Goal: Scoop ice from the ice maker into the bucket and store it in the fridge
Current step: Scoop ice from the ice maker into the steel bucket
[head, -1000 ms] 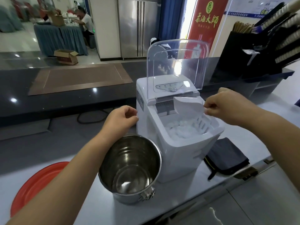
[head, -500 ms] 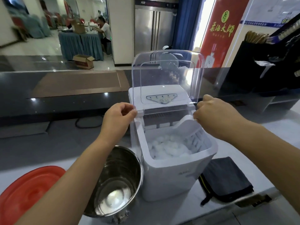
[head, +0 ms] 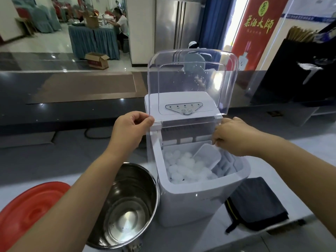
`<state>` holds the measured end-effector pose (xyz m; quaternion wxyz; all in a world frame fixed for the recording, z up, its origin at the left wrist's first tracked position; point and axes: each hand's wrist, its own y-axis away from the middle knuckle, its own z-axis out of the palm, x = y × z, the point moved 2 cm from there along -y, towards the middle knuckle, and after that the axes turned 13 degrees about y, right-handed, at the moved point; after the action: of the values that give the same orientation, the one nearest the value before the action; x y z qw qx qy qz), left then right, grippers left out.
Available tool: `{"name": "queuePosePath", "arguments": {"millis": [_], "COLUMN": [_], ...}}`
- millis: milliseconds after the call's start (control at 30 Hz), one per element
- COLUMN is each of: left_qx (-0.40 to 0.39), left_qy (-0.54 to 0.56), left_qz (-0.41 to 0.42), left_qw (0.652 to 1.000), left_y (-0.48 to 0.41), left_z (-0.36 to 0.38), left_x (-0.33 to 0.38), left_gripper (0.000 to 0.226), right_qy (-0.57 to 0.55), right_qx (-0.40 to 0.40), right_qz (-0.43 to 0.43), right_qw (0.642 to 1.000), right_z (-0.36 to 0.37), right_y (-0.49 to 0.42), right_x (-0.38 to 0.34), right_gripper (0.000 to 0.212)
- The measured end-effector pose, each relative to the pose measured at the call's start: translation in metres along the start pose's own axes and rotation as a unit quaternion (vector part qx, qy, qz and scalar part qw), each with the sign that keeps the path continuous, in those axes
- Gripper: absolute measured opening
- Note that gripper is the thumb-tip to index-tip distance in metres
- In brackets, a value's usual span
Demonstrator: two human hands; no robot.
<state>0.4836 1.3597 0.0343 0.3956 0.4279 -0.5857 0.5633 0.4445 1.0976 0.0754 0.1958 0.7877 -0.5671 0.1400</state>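
Note:
A white ice maker [head: 196,200] stands on the counter with its clear lid [head: 190,79] raised upright. Its bin holds a heap of round ice pieces [head: 185,168]. A white plastic scoop [head: 207,157] lies tilted in the bin's right side, and my right hand [head: 234,135] pinches its handle end. My left hand [head: 131,128] grips the lid's lower left corner at the hinge. A steel bucket [head: 127,206] with nothing in it stands on the counter, touching the machine's left side, under my left forearm.
A red round lid [head: 27,211] lies at the counter's left edge. A folded dark cloth [head: 254,202] sits right of the ice maker. A tall steel fridge [head: 178,24] stands across the room, and a dark raised counter ledge [head: 72,106] runs behind the machine.
My left hand rose from above the bucket to the lid's left hinge corner. My right hand lowered the scoop into the bin onto the ice. The view moved closer.

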Motion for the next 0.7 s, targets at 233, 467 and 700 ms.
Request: {"name": "queuePosePath", "arguments": {"millis": [233, 467, 700], "left_qx": [-0.033, -0.044, -0.053], "left_qy": [-0.01, 0.009, 0.015], "left_qz": [-0.009, -0.013, -0.01], "left_qw": [0.999, 0.999, 0.998], "left_y": [-0.005, -0.008, -0.007], "left_z": [-0.004, -0.006, -0.007], "left_x": [0.001, -0.002, -0.002], "left_gripper": [0.009, 0.006, 0.007], "right_qy": [-0.01, 0.112, 0.07], "right_qx": [-0.077, -0.016, -0.025], "right_qz": [-0.003, 0.014, 0.068], "right_qw": [0.997, 0.993, 0.995], "right_z": [-0.001, 0.004, 0.009], "right_y": [-0.005, -0.005, -0.006], "right_x": [-0.017, -0.038, -0.05], "right_gripper": [0.025, 0.033, 0.021]}}
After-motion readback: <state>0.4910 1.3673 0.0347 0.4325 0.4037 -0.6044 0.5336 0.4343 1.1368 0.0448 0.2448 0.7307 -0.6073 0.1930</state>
